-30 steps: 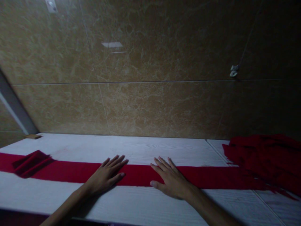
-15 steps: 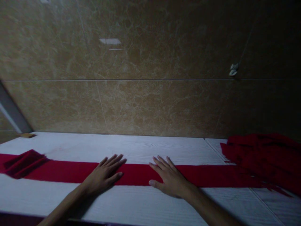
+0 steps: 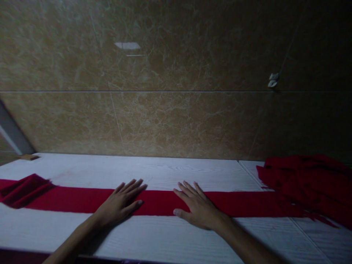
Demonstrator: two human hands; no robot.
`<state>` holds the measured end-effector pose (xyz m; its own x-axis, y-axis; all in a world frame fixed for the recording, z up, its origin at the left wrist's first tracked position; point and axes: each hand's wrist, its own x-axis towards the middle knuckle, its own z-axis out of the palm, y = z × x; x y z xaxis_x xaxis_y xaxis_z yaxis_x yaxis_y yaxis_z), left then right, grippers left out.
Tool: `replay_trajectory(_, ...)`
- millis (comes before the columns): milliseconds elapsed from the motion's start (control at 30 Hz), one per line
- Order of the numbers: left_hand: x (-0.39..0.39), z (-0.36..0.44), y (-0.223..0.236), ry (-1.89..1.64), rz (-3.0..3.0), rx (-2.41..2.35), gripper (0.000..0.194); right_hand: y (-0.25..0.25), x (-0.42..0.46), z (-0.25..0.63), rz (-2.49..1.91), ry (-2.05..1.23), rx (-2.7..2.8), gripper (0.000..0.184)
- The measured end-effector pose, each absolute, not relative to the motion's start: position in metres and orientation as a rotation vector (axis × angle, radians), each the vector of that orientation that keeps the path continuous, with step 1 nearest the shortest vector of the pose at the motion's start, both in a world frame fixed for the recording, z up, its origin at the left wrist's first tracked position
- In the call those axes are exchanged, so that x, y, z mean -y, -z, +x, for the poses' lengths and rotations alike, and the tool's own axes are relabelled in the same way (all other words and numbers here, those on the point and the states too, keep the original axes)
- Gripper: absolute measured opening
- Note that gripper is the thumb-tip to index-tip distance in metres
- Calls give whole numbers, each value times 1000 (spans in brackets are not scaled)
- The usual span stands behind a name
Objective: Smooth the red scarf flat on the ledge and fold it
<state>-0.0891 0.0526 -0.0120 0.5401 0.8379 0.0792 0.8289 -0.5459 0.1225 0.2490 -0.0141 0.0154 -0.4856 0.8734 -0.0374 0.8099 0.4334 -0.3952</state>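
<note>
A long red strip of cloth point(image 3: 242, 204) lies flat across the white wood-grain tabletop point(image 3: 165, 170), running left to right. My left hand point(image 3: 121, 203) rests palm down on the strip left of centre, fingers stretched out. My right hand point(image 3: 196, 207) lies flat on it just right of centre, fingers spread. Neither hand holds anything. The strip's left end point(image 3: 23, 190) is folded back on itself in a small lump.
A heap of red cloth point(image 3: 308, 179) sits at the right end of the table. A brown marbled tile wall point(image 3: 176, 91) rises right behind the table. A small tan object point(image 3: 27, 157) lies at the far left corner. The light is dim.
Both hands stay flat on the strip. The view has shifted slightly, so everything sits a little further left and lower in frame.
</note>
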Motion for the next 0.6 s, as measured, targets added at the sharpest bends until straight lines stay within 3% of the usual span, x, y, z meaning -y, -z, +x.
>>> replay_trajectory(600, -52, -88, 11, -197, 2700, -1461, 64, -11, 11, 250, -1472, -541, 2494, 80)
